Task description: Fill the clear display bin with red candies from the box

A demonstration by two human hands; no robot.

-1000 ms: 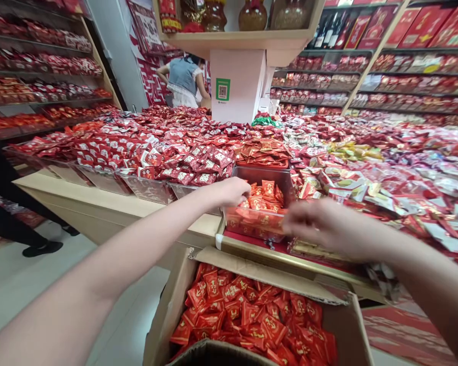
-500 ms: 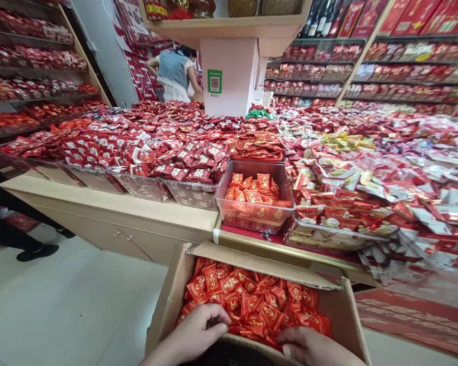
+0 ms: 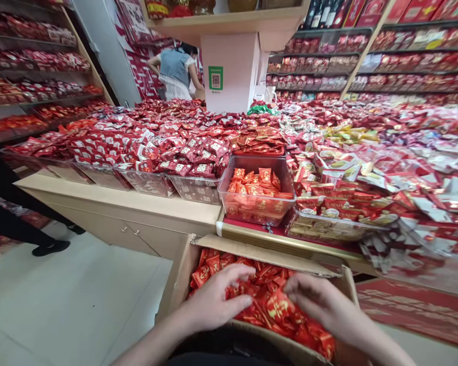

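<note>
Small red wrapped candies (image 3: 265, 300) with gold print fill an open cardboard box (image 3: 286, 256) close in front of my body. Over the left part of the candies is my left hand (image 3: 222, 296), its fingers curved and thumb well apart, with nothing seen between them. My right hand (image 3: 322, 297) is at the right part of the pile, palm turned inward, fingers bent and spread. Whether its fingertips touch the candies is unclear, as they are slightly blurred. Beyond the box, a clear plastic bin (image 3: 257, 203) stands on the counter, partly filled with similar red candies.
Clear bins heaped with wrapped sweets (image 3: 193, 152) line the counter (image 3: 137, 203). Bags of red-and-white packets (image 3: 351, 193) stand at right. A white pillar (image 3: 231, 76) bears a code sign. A person (image 3: 177, 71) is behind the counter; another person's legs (image 3: 23, 223) show at left.
Both hands have risen and moved forward over the candies, the left one also a little right. The candies under them look stirred and blurred. The view has shifted slightly.
</note>
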